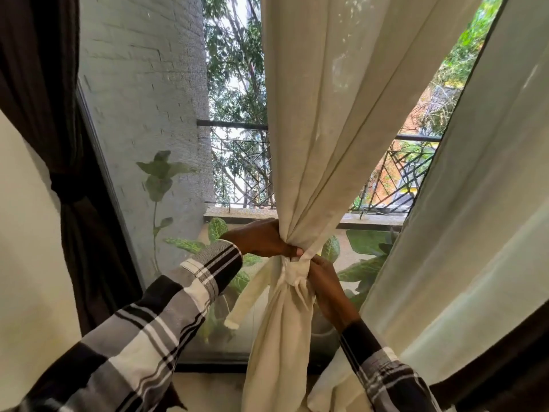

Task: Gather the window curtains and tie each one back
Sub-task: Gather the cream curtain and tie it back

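A cream curtain hangs in the middle of the window and is bunched tight at waist height. A cream tie strip is wrapped and knotted round the bunch, and one loose end dangles to the lower left. My left hand grips the gathered cloth just above the knot from the left. Against the knot's right side, my right hand has its fingers curled round the tie. A dark brown curtain at the far left hangs tied back.
Another cream curtain panel hangs loose at the right, with dark cloth at the bottom right corner. Behind the glass are a white brick wall, leafy plants, a metal balcony railing and trees.
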A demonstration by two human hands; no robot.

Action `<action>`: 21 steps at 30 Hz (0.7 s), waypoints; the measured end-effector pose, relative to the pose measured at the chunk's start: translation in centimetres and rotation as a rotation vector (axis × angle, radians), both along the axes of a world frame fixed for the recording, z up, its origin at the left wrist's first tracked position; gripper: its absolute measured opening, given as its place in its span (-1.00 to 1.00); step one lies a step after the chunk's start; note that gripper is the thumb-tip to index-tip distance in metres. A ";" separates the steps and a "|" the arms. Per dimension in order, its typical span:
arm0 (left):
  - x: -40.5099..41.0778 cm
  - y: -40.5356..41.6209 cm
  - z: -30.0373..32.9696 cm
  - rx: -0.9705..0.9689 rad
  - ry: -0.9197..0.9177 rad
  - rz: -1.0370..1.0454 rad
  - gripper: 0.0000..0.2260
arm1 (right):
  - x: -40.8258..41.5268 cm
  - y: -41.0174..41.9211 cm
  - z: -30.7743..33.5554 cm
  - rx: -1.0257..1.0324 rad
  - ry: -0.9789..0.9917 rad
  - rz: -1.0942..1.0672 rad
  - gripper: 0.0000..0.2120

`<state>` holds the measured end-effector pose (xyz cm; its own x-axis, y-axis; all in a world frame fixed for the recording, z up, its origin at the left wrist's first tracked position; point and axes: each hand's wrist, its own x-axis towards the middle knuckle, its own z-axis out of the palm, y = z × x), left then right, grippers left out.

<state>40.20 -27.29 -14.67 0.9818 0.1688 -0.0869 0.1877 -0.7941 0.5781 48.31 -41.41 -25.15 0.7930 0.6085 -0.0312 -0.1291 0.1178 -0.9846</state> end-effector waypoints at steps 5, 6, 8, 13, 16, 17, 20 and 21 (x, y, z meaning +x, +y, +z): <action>-0.2 0.0 -1.0 -0.250 0.076 0.032 -0.50 | -0.2 -0.3 -0.2 0.032 0.116 0.044 -0.61; -0.3 -0.1 -0.9 -0.249 0.074 0.031 -0.52 | -0.2 -0.5 -0.3 0.064 0.151 0.064 -0.59; -0.5 -0.4 -0.4 -0.177 0.053 0.000 -0.56 | -0.5 -1.0 -0.5 0.139 0.198 0.147 -0.53; -0.1 0.0 -0.1 0.154 0.048 -0.070 -0.47 | -2.2 -1.5 -0.3 -0.028 -0.220 0.143 -0.60; 0.2 -0.1 0.3 0.376 0.055 -0.073 -0.37 | -2.3 -1.2 -0.2 -0.032 -0.363 0.028 -0.76; 0.2 -0.1 0.4 0.396 0.046 -0.072 -0.34 | -2.3 -1.2 -0.1 -0.019 -0.379 -0.002 -0.79; -0.3 0.4 0.3 0.293 0.034 -0.071 -0.31 | -2.1 -1.6 -0.3 0.029 -0.354 -0.029 -0.88; -0.6 0.7 0.0 0.224 0.036 -0.089 -0.34 | -2.1 -1.7 -0.4 0.046 -0.336 -0.033 -0.90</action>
<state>39.60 -26.57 -14.62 0.9907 0.1005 -0.0922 0.1283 -0.9160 0.3800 46.17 -43.12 -25.54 0.7739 0.5767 0.2619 0.2062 0.1615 -0.9651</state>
